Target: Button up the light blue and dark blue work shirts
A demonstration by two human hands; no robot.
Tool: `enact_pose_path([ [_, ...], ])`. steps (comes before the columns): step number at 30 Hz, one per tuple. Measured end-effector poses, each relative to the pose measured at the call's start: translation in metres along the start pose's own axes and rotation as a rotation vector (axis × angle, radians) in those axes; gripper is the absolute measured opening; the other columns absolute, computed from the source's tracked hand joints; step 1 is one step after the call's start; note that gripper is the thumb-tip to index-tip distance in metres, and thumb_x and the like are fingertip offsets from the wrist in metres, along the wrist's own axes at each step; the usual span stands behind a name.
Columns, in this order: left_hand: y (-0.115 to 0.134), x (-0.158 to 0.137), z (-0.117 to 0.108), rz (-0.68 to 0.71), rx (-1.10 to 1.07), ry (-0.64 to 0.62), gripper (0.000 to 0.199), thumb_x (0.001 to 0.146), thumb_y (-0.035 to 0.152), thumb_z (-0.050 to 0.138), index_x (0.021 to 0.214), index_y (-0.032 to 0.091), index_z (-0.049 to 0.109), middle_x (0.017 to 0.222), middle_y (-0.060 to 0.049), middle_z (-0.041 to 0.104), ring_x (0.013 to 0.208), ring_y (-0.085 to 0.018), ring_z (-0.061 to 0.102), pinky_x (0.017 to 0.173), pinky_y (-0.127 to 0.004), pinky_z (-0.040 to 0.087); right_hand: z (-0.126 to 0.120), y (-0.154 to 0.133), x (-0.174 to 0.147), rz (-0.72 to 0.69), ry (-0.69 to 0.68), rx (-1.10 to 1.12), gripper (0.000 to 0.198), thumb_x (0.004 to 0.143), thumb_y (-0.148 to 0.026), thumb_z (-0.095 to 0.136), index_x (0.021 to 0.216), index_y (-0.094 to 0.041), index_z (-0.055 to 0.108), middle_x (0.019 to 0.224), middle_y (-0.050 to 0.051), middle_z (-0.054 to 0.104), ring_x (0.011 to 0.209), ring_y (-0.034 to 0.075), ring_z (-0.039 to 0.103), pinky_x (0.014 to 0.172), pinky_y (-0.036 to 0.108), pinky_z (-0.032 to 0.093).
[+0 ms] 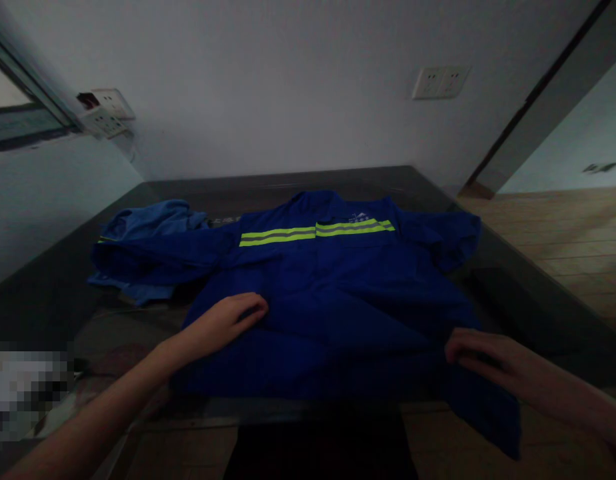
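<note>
A dark blue work jacket (313,320) with yellow-green reflective bands across its chest lies front side up on a dark table, sleeves spread to both sides. Over the jacket's lower left part is my left hand (233,317), thumb and fingertips close together; whether cloth is between them cannot be made out. At the lower right edge of the jacket, my right hand (481,353) is closed on the fabric. A corner of blue cloth hangs below it past the table's front edge.
A lighter blue garment (163,217) lies crumpled at the left, partly under the jacket's sleeve. A dark flat object (508,300) rests on the table (388,175) at right. The wall behind bears sockets (441,82). A pixelated patch covers the lower left.
</note>
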State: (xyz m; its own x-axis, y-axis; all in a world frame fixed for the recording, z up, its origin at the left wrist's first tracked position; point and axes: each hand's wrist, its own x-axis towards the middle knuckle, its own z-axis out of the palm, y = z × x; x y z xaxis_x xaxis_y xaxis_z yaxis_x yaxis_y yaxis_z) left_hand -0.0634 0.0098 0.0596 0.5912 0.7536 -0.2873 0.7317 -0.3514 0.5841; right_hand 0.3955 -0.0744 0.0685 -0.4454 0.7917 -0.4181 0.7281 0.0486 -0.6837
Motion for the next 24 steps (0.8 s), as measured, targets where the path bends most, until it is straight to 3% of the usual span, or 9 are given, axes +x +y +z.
enact_pose_path([
  [2,0.014,-0.014,0.007,0.071,0.044,0.121,0.022,0.094,0.030,0.039,0.095,0.020,0.058,0.092,-0.002,0.064,0.085,-0.014,0.059,0.077,-0.024,0.045,0.010,0.001,0.006,0.012,0.052,-0.032,0.022,0.090,-0.036,0.044,0.086,-0.023,0.062,0.086,0.005,0.063,0.080,0.019,0.061,0.074,0.032,0.050],
  [4,0.033,-0.035,0.017,0.229,0.106,0.213,0.021,0.094,0.024,0.037,0.087,0.019,0.057,0.078,-0.001,0.063,0.072,-0.012,0.058,0.067,-0.022,0.044,0.018,-0.002,0.012,0.016,0.127,-0.076,0.020,0.090,-0.032,0.043,0.087,-0.023,0.060,0.089,0.005,0.063,0.082,0.019,0.061,0.075,0.032,0.049],
  [6,0.049,-0.056,0.032,0.438,0.186,0.201,0.024,0.094,0.019,0.036,0.079,0.020,0.054,0.063,0.001,0.057,0.058,-0.011,0.053,0.057,-0.023,0.040,0.027,-0.006,0.014,0.017,0.189,-0.120,0.022,0.090,-0.029,0.039,0.086,-0.023,0.060,0.092,0.005,0.063,0.084,0.019,0.061,0.077,0.033,0.049],
  [8,0.054,-0.072,0.047,0.498,0.284,0.173,0.021,0.093,0.020,0.038,0.083,0.021,0.056,0.065,0.001,0.059,0.058,-0.012,0.053,0.057,-0.024,0.041,0.036,-0.008,0.015,0.018,0.218,-0.157,0.025,0.091,-0.028,0.037,0.087,-0.023,0.060,0.095,0.006,0.063,0.087,0.019,0.061,0.080,0.033,0.049],
  [10,0.046,-0.078,0.058,0.435,0.381,0.222,0.016,0.092,0.025,0.042,0.095,0.020,0.058,0.080,-0.003,0.064,0.071,-0.015,0.058,0.066,-0.026,0.045,0.045,-0.008,0.013,0.019,0.218,-0.196,0.025,0.090,-0.031,0.039,0.093,-0.023,0.062,0.100,0.006,0.064,0.093,0.020,0.061,0.084,0.035,0.049],
  [13,0.018,-0.072,0.068,0.301,0.489,0.308,0.031,0.088,0.036,0.052,0.113,0.019,0.056,0.103,-0.009,0.063,0.093,-0.021,0.058,0.080,-0.033,0.046,0.057,-0.003,0.011,0.032,0.194,-0.264,0.029,0.082,-0.040,0.055,0.105,-0.023,0.063,0.111,0.009,0.063,0.106,0.026,0.057,0.092,0.042,0.047],
  [16,-0.006,-0.060,0.073,0.216,0.507,0.323,0.027,0.087,0.035,0.053,0.111,0.022,0.059,0.107,-0.009,0.063,0.098,-0.024,0.057,0.083,-0.037,0.045,0.064,0.003,0.013,0.039,0.212,-0.277,0.033,0.079,-0.035,0.059,0.109,-0.023,0.062,0.115,0.009,0.062,0.111,0.028,0.055,0.096,0.045,0.045],
  [20,-0.017,-0.043,0.062,0.059,0.218,0.271,0.027,0.094,0.025,0.036,0.094,0.022,0.062,0.092,-0.003,0.067,0.084,-0.017,0.060,0.076,-0.028,0.047,0.064,0.001,0.021,0.029,0.250,-0.166,0.025,0.089,-0.027,0.044,0.106,-0.023,0.061,0.110,0.008,0.064,0.104,0.023,0.059,0.093,0.039,0.047],
  [24,-0.023,-0.040,0.030,-0.168,-0.185,0.131,0.035,0.095,0.037,0.030,0.088,0.023,0.061,0.086,0.000,0.067,0.080,-0.015,0.061,0.073,-0.022,0.048,0.057,-0.011,0.032,0.018,0.186,-0.089,0.023,0.090,-0.024,0.042,0.103,-0.023,0.061,0.105,0.007,0.065,0.096,0.020,0.061,0.088,0.035,0.049],
])
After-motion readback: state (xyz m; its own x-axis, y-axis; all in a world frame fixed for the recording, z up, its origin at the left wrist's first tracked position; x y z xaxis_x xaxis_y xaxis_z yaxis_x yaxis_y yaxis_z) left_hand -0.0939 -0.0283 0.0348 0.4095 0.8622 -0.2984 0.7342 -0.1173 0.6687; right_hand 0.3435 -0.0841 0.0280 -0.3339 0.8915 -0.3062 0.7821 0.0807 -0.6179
